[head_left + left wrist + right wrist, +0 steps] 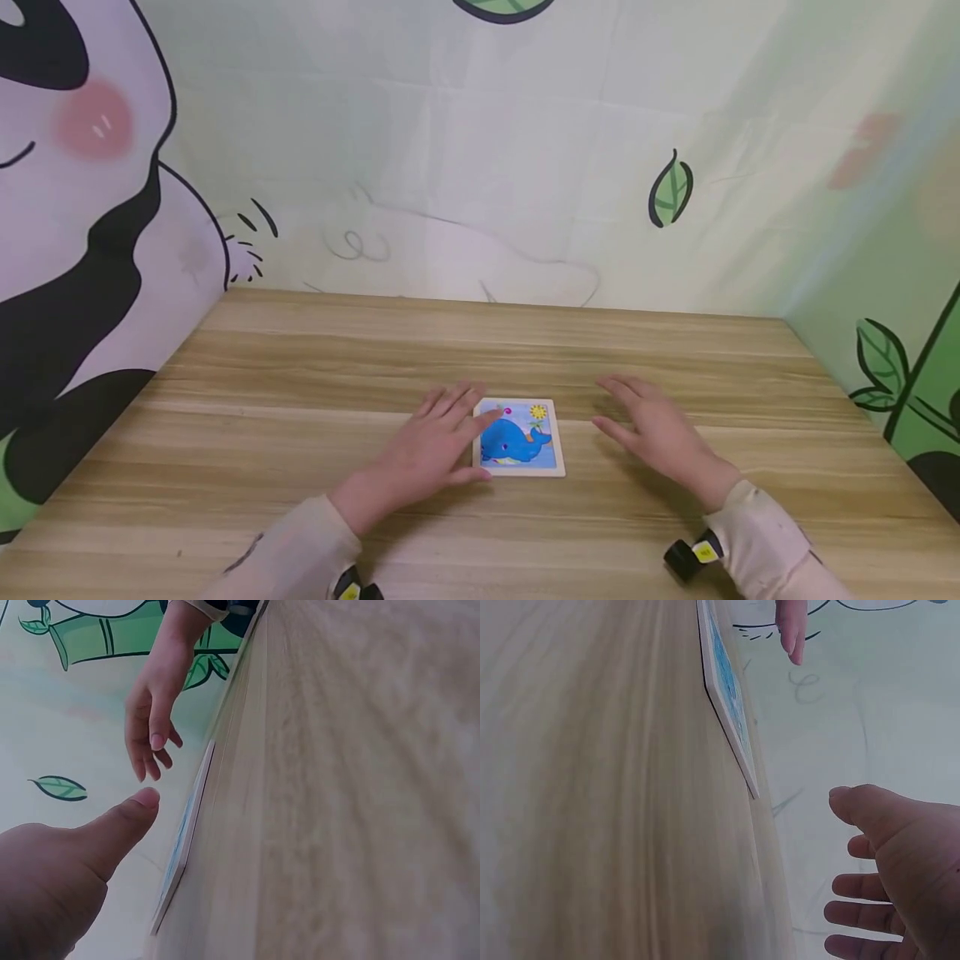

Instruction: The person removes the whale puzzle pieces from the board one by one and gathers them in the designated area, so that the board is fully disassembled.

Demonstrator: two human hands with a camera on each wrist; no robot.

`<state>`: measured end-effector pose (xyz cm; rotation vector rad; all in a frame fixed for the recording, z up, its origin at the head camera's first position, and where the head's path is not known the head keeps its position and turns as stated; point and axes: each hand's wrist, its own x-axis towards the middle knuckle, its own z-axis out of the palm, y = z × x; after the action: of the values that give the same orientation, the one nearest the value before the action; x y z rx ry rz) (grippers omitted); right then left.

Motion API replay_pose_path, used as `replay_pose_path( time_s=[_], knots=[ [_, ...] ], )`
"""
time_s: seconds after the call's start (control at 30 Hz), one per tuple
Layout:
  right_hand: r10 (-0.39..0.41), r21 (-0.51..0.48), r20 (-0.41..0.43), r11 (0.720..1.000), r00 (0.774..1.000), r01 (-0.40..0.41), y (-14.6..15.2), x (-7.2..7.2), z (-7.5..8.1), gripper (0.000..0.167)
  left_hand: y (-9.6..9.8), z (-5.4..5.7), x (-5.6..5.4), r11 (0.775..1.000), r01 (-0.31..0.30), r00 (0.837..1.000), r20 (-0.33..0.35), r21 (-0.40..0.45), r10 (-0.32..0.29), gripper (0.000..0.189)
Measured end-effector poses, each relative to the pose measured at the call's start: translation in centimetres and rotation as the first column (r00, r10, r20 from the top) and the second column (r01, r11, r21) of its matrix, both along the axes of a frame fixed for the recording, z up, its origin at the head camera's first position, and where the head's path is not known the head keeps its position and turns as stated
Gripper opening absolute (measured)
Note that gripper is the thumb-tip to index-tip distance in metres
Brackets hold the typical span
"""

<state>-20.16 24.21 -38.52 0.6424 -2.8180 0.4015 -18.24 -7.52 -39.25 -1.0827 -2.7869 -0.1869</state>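
Note:
A square picture puzzle board with a blue whale, a yellow sun and a pale rim lies flat on the wooden table. My left hand is over its left edge, fingers spread and straight, overlapping that side in the head view. To the right of the board, my right hand hovers with relaxed fingers and holds nothing. In the left wrist view the board shows edge-on, below the left thumb. From the right wrist, the board lies beyond the right hand, apart from it.
The wood-grain table extends around the board. Behind it stands a pale wall printed with leaves, with a cartoon panda on the left. Each wrist wears a small black camera, such as the right one.

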Motion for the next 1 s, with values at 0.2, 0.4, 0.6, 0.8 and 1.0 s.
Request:
replay_pose_path(
  time_s=[0.2, 0.4, 0.6, 0.8, 1.0],
  knots=[
    [0.017, -0.015, -0.006, 1.000, 1.000, -0.017, -0.9, -0.3, 0.1, 0.055, 0.7, 0.0, 0.0, 0.999, 0.014, 1.000, 0.002, -0.048, -0.014, 0.074],
    [0.050, -0.025, -0.021, 0.998, 0.999, -0.050, -1.8, -0.5, 0.1, 0.052, 1.4, -0.1, 0.2, 0.998, 0.035, 0.999, -0.005, -0.052, -0.035, 0.073],
    [0.077, -0.011, -0.028, 0.997, 0.997, -0.078, -2.5, -0.7, 0.3, 0.050, 2.0, -0.4, 0.3, 0.997, 0.050, 0.999, -0.016, -0.066, -0.051, 0.069],
    [0.101, -0.014, -0.010, 0.995, 0.995, -0.101, -3.4, -1.0, 0.4, 0.049, 2.3, -0.7, 0.5, 0.997, 0.064, 0.996, -0.060, -0.040, -0.066, 0.065],
    [0.122, -0.025, 0.020, 0.992, 0.992, -0.121, -4.5, -1.1, 0.6, 0.047, 2.7, -1.5, 0.8, 0.996, 0.082, 0.987, -0.132, -0.043, -0.087, 0.063]
  ],
)
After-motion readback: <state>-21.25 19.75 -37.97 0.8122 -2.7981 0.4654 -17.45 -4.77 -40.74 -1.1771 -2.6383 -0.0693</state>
